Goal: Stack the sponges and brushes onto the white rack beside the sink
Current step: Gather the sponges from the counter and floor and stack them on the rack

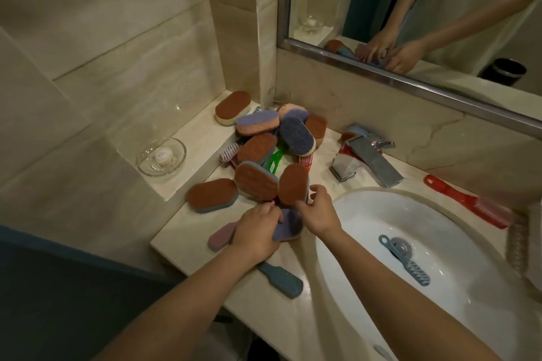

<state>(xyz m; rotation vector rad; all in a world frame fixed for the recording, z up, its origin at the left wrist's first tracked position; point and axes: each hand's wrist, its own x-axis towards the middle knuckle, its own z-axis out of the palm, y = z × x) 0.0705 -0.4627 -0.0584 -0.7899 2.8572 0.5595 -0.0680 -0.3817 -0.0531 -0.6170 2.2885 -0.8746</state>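
A pile of oval sponges (264, 149) with brown and purple scouring faces lies on the marble counter left of the sink, mixed with a green brush (274, 159) and a pink brush (228, 152). My left hand (256, 233) grips a purple-faced sponge (289, 227) at the pile's near edge. My right hand (318, 211) touches that sponge's right side, with its fingers against an upright brown sponge (293, 183). A pink brush handle (221, 236) sticks out under my left hand. One brown sponge (233, 107) sits on the raised ledge. No white rack is in view.
A blue brush (283, 280) lies on the counter's front edge, another blue brush (404, 258) in the white basin (440, 214), a red brush (469, 202) behind the sink. A chrome tap (366, 161), a glass dish (161, 157) on the ledge and a mirror (410, 9) surround the area.
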